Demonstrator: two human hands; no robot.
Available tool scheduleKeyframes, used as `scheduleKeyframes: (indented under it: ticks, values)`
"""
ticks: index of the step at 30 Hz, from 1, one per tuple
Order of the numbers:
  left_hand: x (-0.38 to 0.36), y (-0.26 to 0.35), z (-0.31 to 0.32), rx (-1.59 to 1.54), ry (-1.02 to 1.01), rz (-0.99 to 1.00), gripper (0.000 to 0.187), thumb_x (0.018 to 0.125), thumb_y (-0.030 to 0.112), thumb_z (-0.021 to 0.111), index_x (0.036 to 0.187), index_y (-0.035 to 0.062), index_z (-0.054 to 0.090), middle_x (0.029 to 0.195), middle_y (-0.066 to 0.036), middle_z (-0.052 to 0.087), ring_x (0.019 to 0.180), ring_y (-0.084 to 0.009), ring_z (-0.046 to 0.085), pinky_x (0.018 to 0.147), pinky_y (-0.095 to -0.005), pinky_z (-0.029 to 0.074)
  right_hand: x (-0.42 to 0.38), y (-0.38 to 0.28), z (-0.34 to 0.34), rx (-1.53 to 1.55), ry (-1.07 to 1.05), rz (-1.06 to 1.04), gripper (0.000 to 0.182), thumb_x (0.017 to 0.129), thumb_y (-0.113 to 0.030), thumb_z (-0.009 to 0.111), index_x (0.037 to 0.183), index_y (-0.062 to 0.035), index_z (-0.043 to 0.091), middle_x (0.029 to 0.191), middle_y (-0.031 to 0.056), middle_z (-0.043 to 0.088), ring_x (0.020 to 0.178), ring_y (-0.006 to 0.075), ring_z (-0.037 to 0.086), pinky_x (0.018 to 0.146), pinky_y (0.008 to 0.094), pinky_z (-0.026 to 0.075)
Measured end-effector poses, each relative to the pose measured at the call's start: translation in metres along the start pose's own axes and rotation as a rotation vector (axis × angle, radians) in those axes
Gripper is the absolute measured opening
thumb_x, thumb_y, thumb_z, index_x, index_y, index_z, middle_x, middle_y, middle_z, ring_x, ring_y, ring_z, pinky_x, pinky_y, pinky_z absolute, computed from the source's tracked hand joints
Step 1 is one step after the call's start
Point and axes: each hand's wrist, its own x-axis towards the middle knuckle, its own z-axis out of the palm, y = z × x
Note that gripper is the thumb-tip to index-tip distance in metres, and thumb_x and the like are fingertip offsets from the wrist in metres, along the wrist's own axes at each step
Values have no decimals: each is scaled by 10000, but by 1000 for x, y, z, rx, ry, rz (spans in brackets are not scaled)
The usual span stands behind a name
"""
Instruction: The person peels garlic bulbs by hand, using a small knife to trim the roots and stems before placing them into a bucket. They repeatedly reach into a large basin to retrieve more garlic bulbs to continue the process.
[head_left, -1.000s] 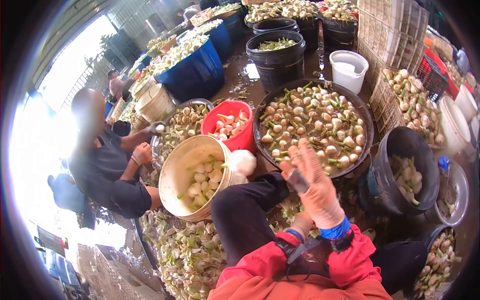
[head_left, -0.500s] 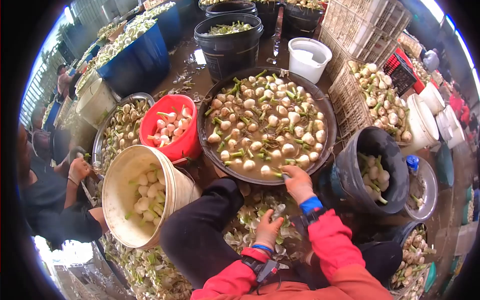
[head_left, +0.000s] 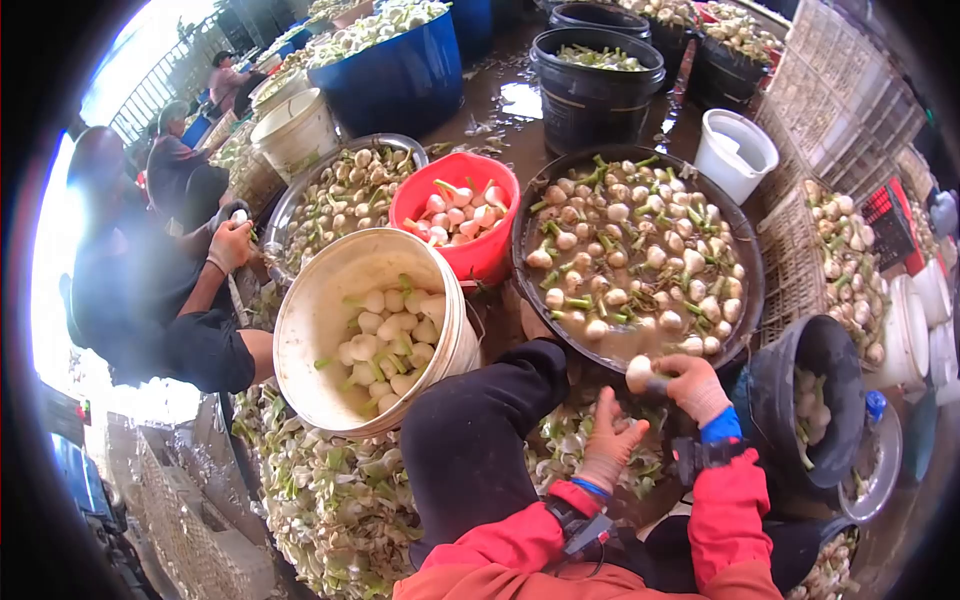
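Observation:
A garlic bulb (head_left: 640, 374) is held by my right hand (head_left: 695, 388) just beyond the near rim of the wide dark basin (head_left: 757, 262); a dark object, too small to identify, also shows at those fingers. My left hand (head_left: 611, 445) is lower and to the left, with its fingers apart and nothing visible in it. Many bulbs with green stems float in brown water in the basin. Peeled bulbs lie in the tilted cream bucket (head_left: 300, 345), and pinkish bulbs in the red bucket (head_left: 485, 264).
Leaf scraps (head_left: 330, 490) cover the floor at lower left. A dark bucket (head_left: 850, 400) stands at right, beside stacked crates (head_left: 795, 270). A seated co-worker (head_left: 150, 270) works at left by a metal basin (head_left: 275, 235). A white bucket (head_left: 735, 165) stands behind.
The view has turned left, shifting the scene rightward. My right hand has lifted from the basin's near edge with a bulb, and my left hand is now closer to it.

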Motion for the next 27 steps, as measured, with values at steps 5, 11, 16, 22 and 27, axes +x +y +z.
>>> scheduleKeyframes:
  ticks: [5,11,16,22,27]
  values:
    - [-9,26,-10,-138,-484,189,729,790,-31,642,1408,164,308,1318,-104,444,1106,-179,499,892,-314,448,-72,1,-17,132,-122,-243,275,759,-50,660,1029,-2,644,959,89,668,910,176,619,827,279,473]
    - [-40,40,-12,-371,-467,41,502,789,71,697,1233,131,470,1090,-57,573,992,-189,580,806,-360,529,-135,-12,17,789,359,-54,447,785,-9,647,1216,23,534,1118,70,602,1000,116,554,872,232,429]
    - [-39,12,-17,283,-285,550,619,643,51,813,1172,95,496,1041,-67,536,926,-197,561,802,-271,482,-138,10,68,884,518,-30,421,783,56,584,1201,32,536,1121,87,606,1030,128,552,877,230,428]
    - [-67,33,-8,763,-198,892,605,533,55,842,1074,75,571,1032,-112,478,963,-261,518,824,-332,450,-133,19,96,835,626,118,250,808,28,520,1046,-6,586,869,81,629,823,115,560,714,253,446]
    - [-43,35,-27,-510,-506,-316,415,812,369,679,1117,120,548,940,-91,622,682,-226,572,558,-290,506,-141,13,88,1026,523,-111,360,793,64,475,1130,-8,581,1017,66,628,918,127,575,828,256,449]
